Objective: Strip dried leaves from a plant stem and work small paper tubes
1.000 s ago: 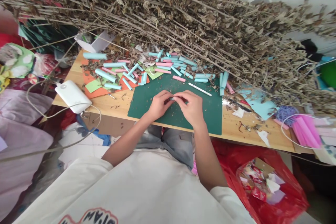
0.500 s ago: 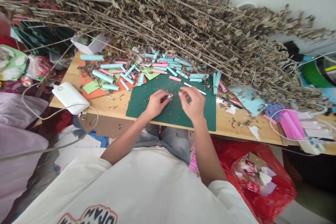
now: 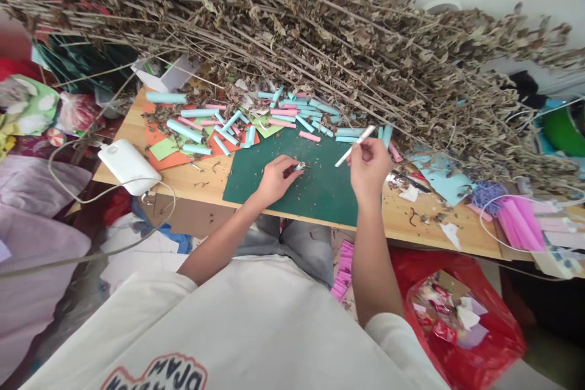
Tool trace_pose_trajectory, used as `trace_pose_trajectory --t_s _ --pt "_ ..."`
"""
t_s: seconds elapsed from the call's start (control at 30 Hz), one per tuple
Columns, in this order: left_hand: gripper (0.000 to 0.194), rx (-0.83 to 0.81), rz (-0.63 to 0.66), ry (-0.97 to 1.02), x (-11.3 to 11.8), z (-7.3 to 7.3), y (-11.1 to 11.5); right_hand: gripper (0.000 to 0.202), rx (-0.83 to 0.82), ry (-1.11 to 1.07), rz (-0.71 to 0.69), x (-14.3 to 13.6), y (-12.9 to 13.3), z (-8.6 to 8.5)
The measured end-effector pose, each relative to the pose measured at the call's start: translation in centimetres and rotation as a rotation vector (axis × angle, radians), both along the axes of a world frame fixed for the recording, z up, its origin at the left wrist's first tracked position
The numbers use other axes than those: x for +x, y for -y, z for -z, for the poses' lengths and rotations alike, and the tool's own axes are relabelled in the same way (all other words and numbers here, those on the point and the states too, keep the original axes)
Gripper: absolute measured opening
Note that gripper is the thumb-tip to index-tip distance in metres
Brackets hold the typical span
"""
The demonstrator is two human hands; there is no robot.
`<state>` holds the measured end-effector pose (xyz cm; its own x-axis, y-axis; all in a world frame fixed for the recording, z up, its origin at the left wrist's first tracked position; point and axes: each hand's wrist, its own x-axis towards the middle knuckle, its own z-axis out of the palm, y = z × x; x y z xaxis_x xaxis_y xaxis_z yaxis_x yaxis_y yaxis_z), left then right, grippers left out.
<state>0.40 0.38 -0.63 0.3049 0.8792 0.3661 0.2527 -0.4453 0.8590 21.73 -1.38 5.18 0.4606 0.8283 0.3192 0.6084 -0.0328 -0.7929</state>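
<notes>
My left hand (image 3: 278, 180) pinches a short light-blue paper tube (image 3: 299, 166) over the green cutting mat (image 3: 315, 195); brown plant bits show at the tube's open end. To the right, my right hand (image 3: 369, 164) is closed on a thin white stick (image 3: 354, 146), held at a slant above the mat. Small dried crumbs are scattered over the mat. Behind it lie several rolled blue tubes (image 3: 185, 132) and pink tubes (image 3: 309, 136), some on orange paper (image 3: 169, 161) and green paper sheets (image 3: 163, 148).
A large heap of dried leafy stalks (image 3: 292, 30) covers the back of the wooden table (image 3: 210, 180). A white power bank (image 3: 129, 166) with a cable lies at left. At lower right hangs a red plastic bag (image 3: 493, 341) of scraps. Purple yarn (image 3: 489, 196) sits at right.
My right hand has moved right and picked up the white stick from the mat. My left hand still holds the blue tube in nearly the same spot. The view has shifted slightly.
</notes>
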Motion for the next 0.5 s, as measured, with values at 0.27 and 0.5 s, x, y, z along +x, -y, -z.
trace_pose_trajectory --t_s 0.27,0.5 --pt "0.020 -0.001 0.006 0.001 -0.1 0.0 0.0 0.020 0.190 -0.618 -0.085 -4.8 3.2 -0.9" --pt "0.017 0.021 0.031 0.011 -0.1 -0.1 0.1 0.019 0.225 -0.582 -0.158 -6.0 2.8 -1.0"
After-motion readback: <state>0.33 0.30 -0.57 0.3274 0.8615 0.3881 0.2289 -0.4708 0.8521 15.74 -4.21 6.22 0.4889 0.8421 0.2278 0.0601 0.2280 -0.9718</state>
